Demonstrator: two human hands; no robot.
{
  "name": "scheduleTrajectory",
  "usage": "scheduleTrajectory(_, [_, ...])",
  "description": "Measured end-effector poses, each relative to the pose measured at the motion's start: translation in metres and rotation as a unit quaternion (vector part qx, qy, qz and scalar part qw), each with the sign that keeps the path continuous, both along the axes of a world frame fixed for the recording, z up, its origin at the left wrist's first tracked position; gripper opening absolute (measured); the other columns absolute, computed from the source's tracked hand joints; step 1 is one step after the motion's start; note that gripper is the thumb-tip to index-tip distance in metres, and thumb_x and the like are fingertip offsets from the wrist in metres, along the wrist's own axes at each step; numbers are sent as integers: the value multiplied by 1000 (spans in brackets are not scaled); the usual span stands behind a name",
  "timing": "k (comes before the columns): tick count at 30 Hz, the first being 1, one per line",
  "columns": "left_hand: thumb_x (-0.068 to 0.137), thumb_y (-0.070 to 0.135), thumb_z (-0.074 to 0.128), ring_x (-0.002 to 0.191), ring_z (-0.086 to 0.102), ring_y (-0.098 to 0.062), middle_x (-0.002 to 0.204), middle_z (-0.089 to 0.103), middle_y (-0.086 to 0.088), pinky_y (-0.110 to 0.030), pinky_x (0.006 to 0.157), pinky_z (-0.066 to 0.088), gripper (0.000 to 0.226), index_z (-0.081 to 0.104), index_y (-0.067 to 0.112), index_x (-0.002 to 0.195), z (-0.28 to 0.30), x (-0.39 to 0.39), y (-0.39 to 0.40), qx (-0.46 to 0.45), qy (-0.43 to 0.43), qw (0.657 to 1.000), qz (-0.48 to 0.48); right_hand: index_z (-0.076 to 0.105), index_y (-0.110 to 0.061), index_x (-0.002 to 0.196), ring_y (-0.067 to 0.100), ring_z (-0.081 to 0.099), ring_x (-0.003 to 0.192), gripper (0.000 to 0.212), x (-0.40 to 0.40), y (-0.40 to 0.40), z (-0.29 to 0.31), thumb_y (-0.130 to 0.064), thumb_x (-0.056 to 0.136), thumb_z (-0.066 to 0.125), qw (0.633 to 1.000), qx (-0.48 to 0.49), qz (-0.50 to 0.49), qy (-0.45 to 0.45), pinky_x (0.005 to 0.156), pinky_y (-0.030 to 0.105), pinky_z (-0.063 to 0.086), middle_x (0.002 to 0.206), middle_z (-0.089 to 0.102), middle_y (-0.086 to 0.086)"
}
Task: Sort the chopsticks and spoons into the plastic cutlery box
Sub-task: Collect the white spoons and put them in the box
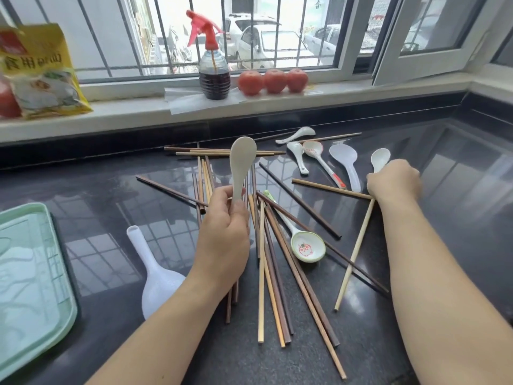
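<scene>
The left hand point(224, 234) grips a white spoon point(241, 165) by its handle, bowl up, raised above the pile of chopsticks point(273, 262). The right hand point(394, 183) is curled over the handle of another white spoon point(380, 159) at the far right of the scatter, lying on the counter point(111, 190); only the bowl shows past the knuckles, so the grip looks closed on the handle, though the fingers are hidden.

The box point(30, 273), pale green, sits at the left edge of the view, only partly visible, well apart from the pile.

The spoons look like glazed ceramic or hard plastic: stiff, smooth, likely slippery, and the ceramic ones would chip if dropped on the stone counter. The handle is the sensible place to pinch, as the left hand does. The painted spoon point(306, 247) lies on top of crossed chopsticks, with its handle running up between them, so lifting it by the bowl rim may be easier. A translucent rice paddle point(156, 276) lies near the left arm; it is probably light and a little flexible.

The chopsticks are thin, stiff and light, crossing one another in a loose heap. They probably roll and slide on the polished surface, so gathering several parallel ones at mid-length should hold better than taking the tips.
</scene>
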State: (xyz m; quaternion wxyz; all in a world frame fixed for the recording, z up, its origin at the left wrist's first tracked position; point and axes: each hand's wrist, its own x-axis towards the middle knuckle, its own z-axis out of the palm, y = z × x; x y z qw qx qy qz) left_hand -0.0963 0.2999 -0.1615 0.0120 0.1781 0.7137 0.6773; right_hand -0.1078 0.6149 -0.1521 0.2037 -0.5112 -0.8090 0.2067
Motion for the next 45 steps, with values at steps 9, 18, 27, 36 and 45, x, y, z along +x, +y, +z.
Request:
scheduleTrajectory(9, [112, 32, 38, 63, 39, -24, 72, 45, -3, -51, 57, 37, 20, 55, 22, 108, -3, -1, 3, 2, 14, 1000, 12, 74, -12, 97, 14, 62, 74, 10, 5, -51, 40, -20, 91, 71, 948, -127, 127, 264, 70, 29, 47, 84, 69, -1])
scheduleTrajectory(18, [113, 14, 35, 92, 75, -19, 104, 76, -7, -31, 82, 60, 21, 52, 12, 125, 10, -1, -2, 175, -65, 982, 27, 67, -6, 96, 7, 54, 54, 5, 27, -217, 43, -10, 94, 69, 753, -361, 434, 339, 50, 20, 44, 77, 65, 5])
scheduleTrajectory(27, [113, 14, 32, 102, 71, -25, 115, 75, -15, -38, 96, 48, 33, 62, 12, 127, 16, -1, -4, 392, -234, 889, -17, 70, -12, 87, 5, 60, 59, 6, 22, -231, 21, -12, 91, 74, 772, -336, 459, 285, 60, 24, 46, 69, 67, -2])
scheduleTrajectory(36, [111, 34, 37, 107, 69, -30, 120, 71, -21, -46, 102, 48, 40, 51, 7, 137, 16, -4, -5, 397, -306, 865, -26, 58, -15, 71, 21, 66, 58, 27, 17, -228, 11, -18, 85, 81, 810, -267, 454, 259, 51, 37, 55, 74, 68, 5])
scheduleTrajectory(45, [112, 17, 37, 77, 71, -19, 78, 70, -5, -38, 75, 60, 25, 54, 8, 128, 14, -13, -10, 358, -244, 899, 63, 69, -22, 81, 8, 71, 72, 16, 20, -217, 25, -9, 88, 74, 817, -179, 525, 157, 67, 27, 60, 79, 71, -9])
